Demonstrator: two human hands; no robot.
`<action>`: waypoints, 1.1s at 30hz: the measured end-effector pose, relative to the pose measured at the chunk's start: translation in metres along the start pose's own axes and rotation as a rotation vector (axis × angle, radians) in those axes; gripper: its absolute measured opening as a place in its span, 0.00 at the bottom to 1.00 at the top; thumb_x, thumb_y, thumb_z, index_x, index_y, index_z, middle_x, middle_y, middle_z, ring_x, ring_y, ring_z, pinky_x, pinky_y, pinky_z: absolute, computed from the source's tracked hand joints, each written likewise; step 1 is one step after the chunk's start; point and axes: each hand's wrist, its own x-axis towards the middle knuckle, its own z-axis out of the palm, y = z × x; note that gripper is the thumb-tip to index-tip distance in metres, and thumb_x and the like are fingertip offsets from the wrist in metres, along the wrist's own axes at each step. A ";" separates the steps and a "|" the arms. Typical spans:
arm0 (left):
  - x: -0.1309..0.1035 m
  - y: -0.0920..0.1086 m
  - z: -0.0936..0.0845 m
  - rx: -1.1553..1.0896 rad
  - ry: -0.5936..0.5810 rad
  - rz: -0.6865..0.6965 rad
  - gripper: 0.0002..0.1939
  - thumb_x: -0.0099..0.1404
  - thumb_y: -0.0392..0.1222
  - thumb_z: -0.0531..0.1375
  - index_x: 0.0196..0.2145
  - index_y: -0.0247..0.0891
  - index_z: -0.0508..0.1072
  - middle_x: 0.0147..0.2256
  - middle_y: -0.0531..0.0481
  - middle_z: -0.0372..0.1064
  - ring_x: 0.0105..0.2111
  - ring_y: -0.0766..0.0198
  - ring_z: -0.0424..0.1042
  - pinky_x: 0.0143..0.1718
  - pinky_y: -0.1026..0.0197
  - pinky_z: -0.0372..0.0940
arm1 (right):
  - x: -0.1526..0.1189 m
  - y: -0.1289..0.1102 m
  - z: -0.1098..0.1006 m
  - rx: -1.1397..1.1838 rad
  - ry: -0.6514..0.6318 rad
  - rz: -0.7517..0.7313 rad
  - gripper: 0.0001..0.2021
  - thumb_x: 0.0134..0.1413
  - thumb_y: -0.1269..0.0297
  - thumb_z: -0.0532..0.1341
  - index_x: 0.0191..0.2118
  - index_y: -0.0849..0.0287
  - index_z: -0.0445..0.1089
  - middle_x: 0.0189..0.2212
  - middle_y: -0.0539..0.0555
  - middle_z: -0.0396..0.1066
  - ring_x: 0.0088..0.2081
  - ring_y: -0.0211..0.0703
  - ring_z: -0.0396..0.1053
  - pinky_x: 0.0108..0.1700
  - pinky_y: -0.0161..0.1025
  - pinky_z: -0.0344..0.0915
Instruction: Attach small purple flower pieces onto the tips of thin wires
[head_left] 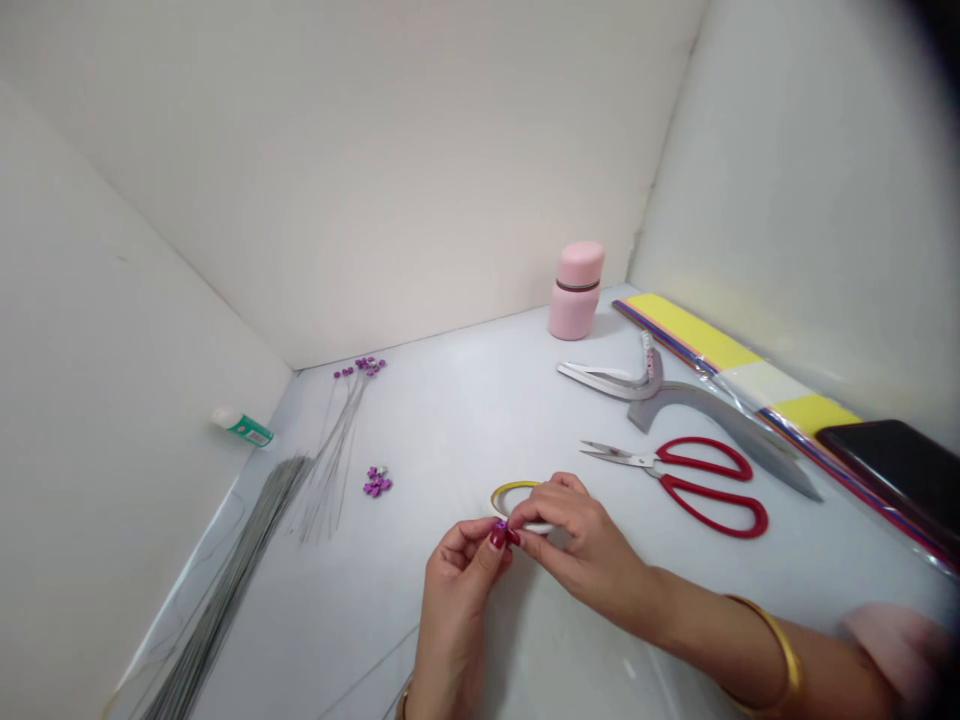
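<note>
Near the front of the table, my left hand [463,585] pinches a small purple piece [502,524] between thumb and index finger. My right hand [574,530] meets it there, its thumb and fingertips closed at the same purple piece. A roll of tape [504,492], white outside and yellow inside, lies just behind the fingers, partly covered by my right hand. To the left is a small pile of purple pieces [377,485]. Farther back, thin wires with purple tips [365,366] lie on the table.
A thick bundle of grey wires [244,570] and a glue stick [253,431] are at the left. Right of my hands lie red-handled scissors [709,470] and grey shears [705,400]. Behind stand a pink jar [576,290], colored sheets [712,345] and a dark phone [892,470].
</note>
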 end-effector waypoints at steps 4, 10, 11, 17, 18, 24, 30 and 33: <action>0.001 -0.001 0.000 0.035 0.005 0.013 0.07 0.49 0.35 0.67 0.28 0.33 0.75 0.26 0.50 0.74 0.27 0.69 0.69 0.32 0.68 0.62 | 0.000 0.001 0.001 0.000 0.003 0.003 0.05 0.52 0.73 0.58 0.31 0.55 0.66 0.27 0.47 0.71 0.29 0.38 0.65 0.39 0.41 0.52; 0.003 -0.003 -0.002 0.027 0.017 0.012 0.07 0.49 0.37 0.66 0.28 0.34 0.75 0.25 0.51 0.73 0.25 0.69 0.68 0.31 0.66 0.63 | 0.000 0.001 0.001 0.005 0.003 -0.004 0.04 0.54 0.69 0.56 0.30 0.55 0.66 0.27 0.49 0.71 0.29 0.40 0.66 0.40 0.42 0.53; 0.003 -0.004 -0.003 0.027 0.014 0.013 0.06 0.50 0.37 0.66 0.28 0.33 0.75 0.24 0.51 0.72 0.24 0.70 0.68 0.30 0.67 0.63 | 0.000 0.001 0.001 0.007 0.003 -0.005 0.04 0.55 0.69 0.56 0.30 0.55 0.66 0.27 0.49 0.71 0.29 0.40 0.66 0.40 0.42 0.53; 0.001 -0.004 -0.001 0.037 0.001 0.029 0.05 0.53 0.37 0.64 0.29 0.33 0.75 0.26 0.51 0.72 0.25 0.70 0.67 0.32 0.67 0.63 | -0.002 0.000 0.002 0.004 0.028 0.022 0.04 0.54 0.70 0.56 0.36 0.55 0.65 0.30 0.50 0.70 0.31 0.40 0.65 0.39 0.41 0.55; 0.001 -0.004 -0.001 0.040 0.001 0.032 0.05 0.53 0.37 0.64 0.29 0.34 0.75 0.26 0.51 0.72 0.25 0.70 0.67 0.32 0.67 0.63 | -0.002 0.000 0.003 0.003 0.032 0.029 0.04 0.54 0.70 0.56 0.36 0.55 0.64 0.30 0.50 0.70 0.32 0.40 0.65 0.39 0.41 0.56; 0.001 -0.004 -0.002 0.070 -0.001 0.060 0.04 0.54 0.37 0.63 0.30 0.35 0.75 0.28 0.51 0.72 0.27 0.69 0.68 0.33 0.66 0.63 | -0.003 0.001 0.004 0.001 0.039 0.062 0.04 0.53 0.70 0.57 0.36 0.55 0.64 0.30 0.50 0.70 0.33 0.41 0.65 0.40 0.41 0.59; 0.002 -0.004 -0.002 0.098 0.001 0.069 0.05 0.54 0.38 0.63 0.31 0.36 0.74 0.29 0.50 0.73 0.28 0.68 0.69 0.34 0.65 0.64 | -0.002 -0.001 0.005 -0.009 0.040 0.058 0.05 0.53 0.71 0.56 0.36 0.55 0.65 0.29 0.50 0.70 0.32 0.41 0.66 0.39 0.41 0.60; 0.002 -0.004 -0.002 0.128 0.000 0.072 0.06 0.56 0.39 0.62 0.32 0.36 0.74 0.30 0.49 0.73 0.29 0.68 0.70 0.35 0.65 0.64 | -0.002 -0.002 0.005 -0.020 0.038 0.051 0.04 0.53 0.71 0.56 0.35 0.55 0.64 0.29 0.50 0.70 0.32 0.41 0.66 0.39 0.40 0.59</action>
